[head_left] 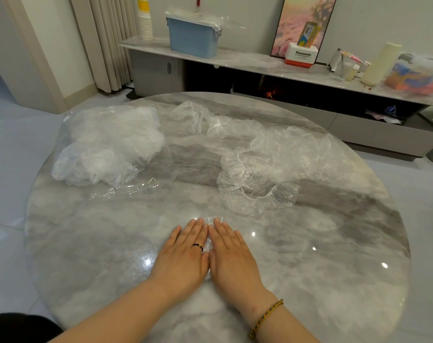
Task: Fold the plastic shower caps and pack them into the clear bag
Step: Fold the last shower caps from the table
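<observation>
From the head camera, both hands are flat on the round marble worktop (91, 243), side by side and touching along the index fingers. The left hand (183, 253), wearing a dark ring, and the right hand (232, 256), with a braided bracelet at the wrist, have their fingers spread out straight, neither grip closed around anything. There looks to be a thin clear film under the palms, a shower cap being pressed flat (146, 261), though it is so transparent its edges are hard to trace. My read: this is the smoothing step before the fold. To do it well, push the air outward from the centre line, keep the palms low and even, then fold while the plastic is still flat, since this film will spring back and slide on the glossy stone. Farther back on the right, well apart from the hands, sits a loose heap of unfolded shower caps (264, 167), with 1 more crumpled piece (193, 115) beyond it. At the far left lies the clear bag (106, 142), already stuffed with white-looking plastic, its open mouth facing the person.
</observation>
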Demonstrator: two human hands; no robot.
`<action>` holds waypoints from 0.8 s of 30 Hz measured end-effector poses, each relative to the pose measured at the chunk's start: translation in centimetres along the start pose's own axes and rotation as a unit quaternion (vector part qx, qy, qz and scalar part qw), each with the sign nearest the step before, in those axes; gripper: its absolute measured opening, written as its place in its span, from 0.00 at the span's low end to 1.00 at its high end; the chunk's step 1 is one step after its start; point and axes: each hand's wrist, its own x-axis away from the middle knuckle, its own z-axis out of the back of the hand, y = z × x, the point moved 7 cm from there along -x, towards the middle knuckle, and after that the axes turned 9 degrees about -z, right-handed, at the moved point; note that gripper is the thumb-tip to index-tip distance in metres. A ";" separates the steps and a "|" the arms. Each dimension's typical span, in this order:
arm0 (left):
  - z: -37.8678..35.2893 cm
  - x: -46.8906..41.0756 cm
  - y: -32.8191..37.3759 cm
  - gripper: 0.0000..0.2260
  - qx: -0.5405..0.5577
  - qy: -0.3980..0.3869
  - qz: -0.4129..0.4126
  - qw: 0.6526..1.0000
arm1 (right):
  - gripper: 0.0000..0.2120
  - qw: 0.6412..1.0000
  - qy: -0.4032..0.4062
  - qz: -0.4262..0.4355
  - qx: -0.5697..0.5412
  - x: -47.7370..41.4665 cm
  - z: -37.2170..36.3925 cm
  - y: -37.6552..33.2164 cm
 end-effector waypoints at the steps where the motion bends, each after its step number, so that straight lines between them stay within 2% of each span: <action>1: 0.3 0.0 0.1 0.28 0.015 -0.011 0.011 1.000 | 0.23 1.000 -0.007 -0.002 -0.004 0.0 -0.1 0.0; 4: 0.7 0.0 0.2 0.43 -0.007 -0.002 -0.007 1.000 | 0.23 0.999 -0.037 -0.015 -0.005 0.0 -0.5 0.0; 6: 0.6 -0.2 0.3 0.46 0.017 -0.047 0.000 0.999 | 0.23 0.999 -0.024 -0.033 -0.004 -0.1 0.3 0.2; 9: 0.7 0.2 -0.1 0.46 0.026 -0.038 0.020 0.999 | 0.29 0.999 0.010 -0.051 -0.013 -0.3 0.9 0.8; 11: 1.4 0.8 -0.8 0.41 0.041 -0.018 0.081 0.996 | 0.33 0.996 0.029 -0.072 -0.046 0.0 1.9 1.0; 13: 2.2 1.2 -1.9 0.38 0.058 -0.019 0.139 0.988 | 0.33 0.990 -0.009 -0.103 -0.094 0.3 1.8 1.8; 16: 3.1 1.5 -3.0 0.34 0.042 -0.028 0.157 0.986 | 0.30 0.985 -0.013 -0.134 -0.106 0.4 2.5 2.4; 18: 3.3 1.4 -3.3 0.26 0.067 -0.038 0.165 0.983 | 0.28 0.982 -0.018 -0.135 -0.132 0.3 2.8 2.0; 21: 3.5 1.6 -3.0 0.08 0.148 -0.015 0.166 0.975 | 0.25 0.975 -0.031 -0.135 -0.175 0.3 2.5 1.7; 23: 3.3 1.5 -2.7 0.13 0.242 0.007 0.164 0.956 | 0.23 0.965 -0.035 -0.134 -0.222 0.4 2.3 1.7; 24: 3.0 1.4 -2.9 0.14 0.316 0.022 0.172 0.933 | 0.22 0.955 -0.030 -0.137 -0.262 0.3 2.2 1.7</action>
